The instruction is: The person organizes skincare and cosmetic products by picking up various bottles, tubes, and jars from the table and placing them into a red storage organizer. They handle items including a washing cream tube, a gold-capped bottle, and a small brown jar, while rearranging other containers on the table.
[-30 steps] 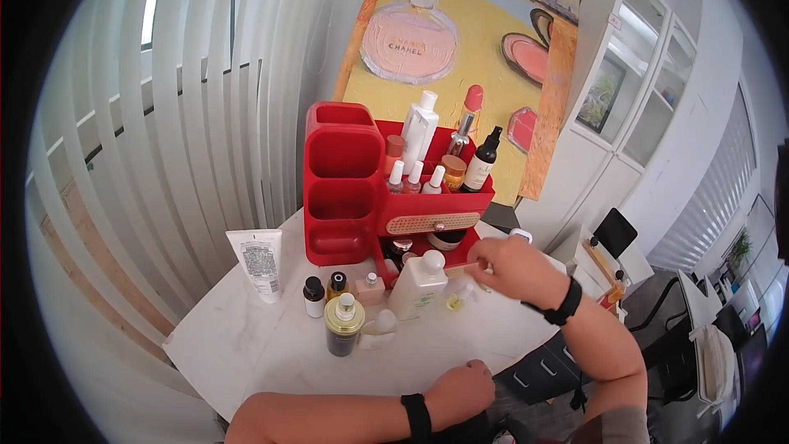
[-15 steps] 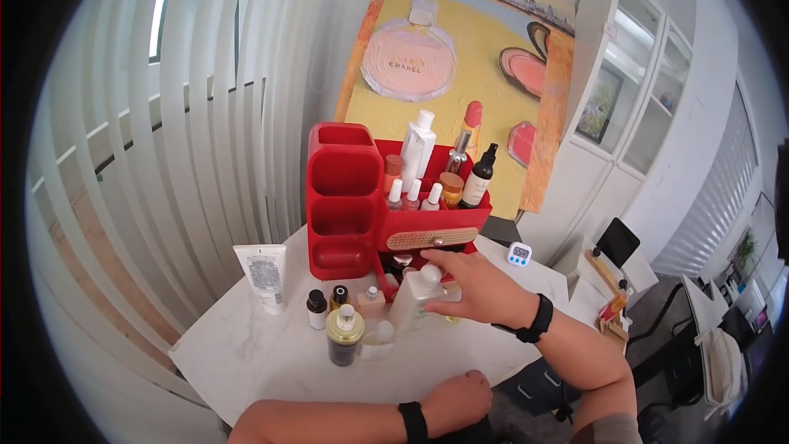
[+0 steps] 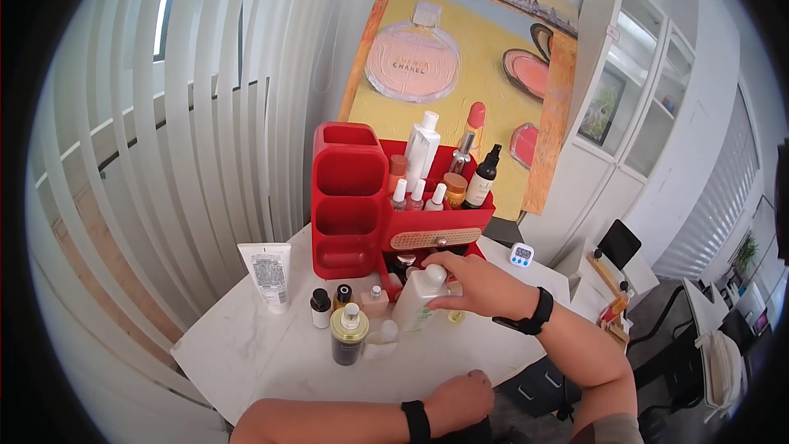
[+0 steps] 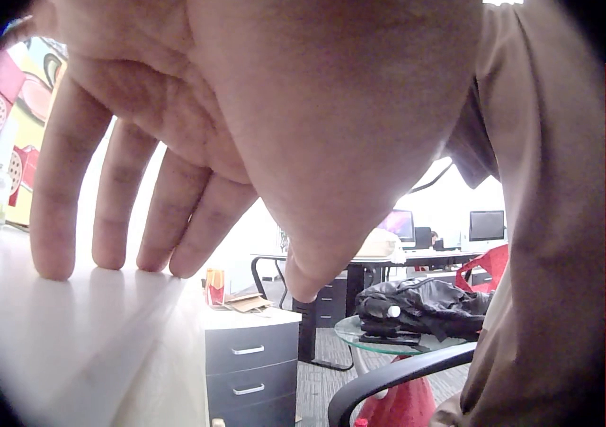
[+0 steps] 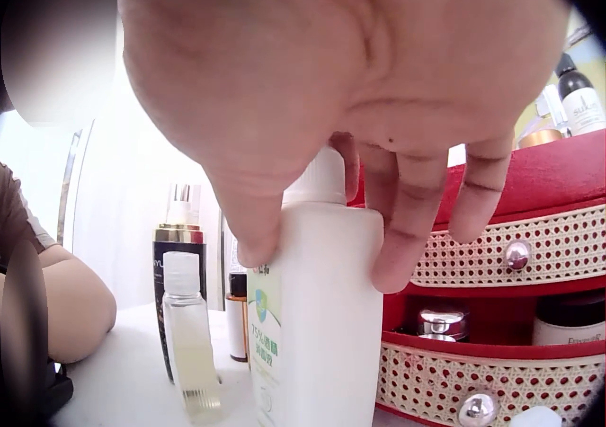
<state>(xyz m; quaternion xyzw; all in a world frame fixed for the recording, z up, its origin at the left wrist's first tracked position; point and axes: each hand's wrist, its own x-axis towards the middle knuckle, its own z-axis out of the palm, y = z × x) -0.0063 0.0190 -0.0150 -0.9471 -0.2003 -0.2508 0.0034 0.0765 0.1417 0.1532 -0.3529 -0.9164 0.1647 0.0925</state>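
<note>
In the head view, the right hand (image 3: 489,288) is at a white bottle (image 3: 417,302) in front of the red organizer (image 3: 322,222). From the right wrist view, the thumb and fingers of that hand (image 5: 350,77) grip the upper part of the bottle (image 5: 327,323) from both sides, just below its white cap. A small clear bottle with yellowish liquid (image 5: 194,342) stands beside it. The left hand (image 3: 462,401) is near the table's front edge; in the left wrist view its loosely extended fingertips (image 4: 109,247) rest on the white tabletop, holding nothing.
A dark bottle with a gold collar (image 3: 348,344), small bottles and a white tube (image 3: 269,275) stand left on the table (image 3: 246,370). The organizer's lower drawer (image 5: 530,370) is pulled out. A white timer (image 3: 521,255) sits at the right.
The right hand has moved left from beside the white bottle and now grips it. The timer it partly covered shows fully. The left hand has stayed about where it was.
</note>
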